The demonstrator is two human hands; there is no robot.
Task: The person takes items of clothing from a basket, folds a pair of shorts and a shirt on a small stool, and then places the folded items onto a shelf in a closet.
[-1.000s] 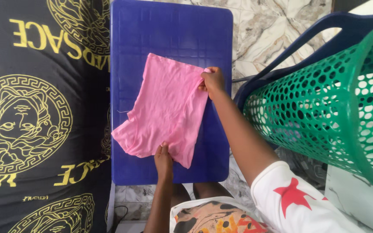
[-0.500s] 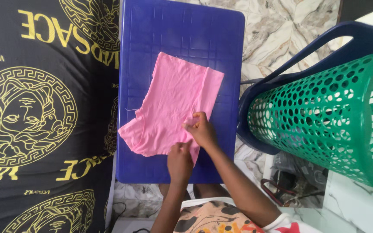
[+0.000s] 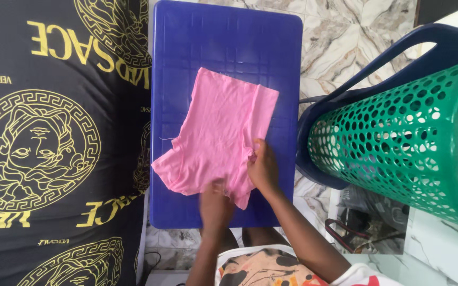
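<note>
The pink cloth (image 3: 222, 135) lies flat on the blue table (image 3: 229, 37). The right hand (image 3: 263, 168) presses its near right edge, fingers loosely spread. Beside it, the left hand (image 3: 216, 204) is blurred — grip unclear — touching the cloth's near hem.

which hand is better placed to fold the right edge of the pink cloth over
Probably the right hand: it rests on the pink cloth at its right edge. The left hand sits at the near hem, blurred.

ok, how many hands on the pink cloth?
2. Left hand at the near edge of the pink cloth, blurred; right hand on its right edge, by the blue table.
</note>
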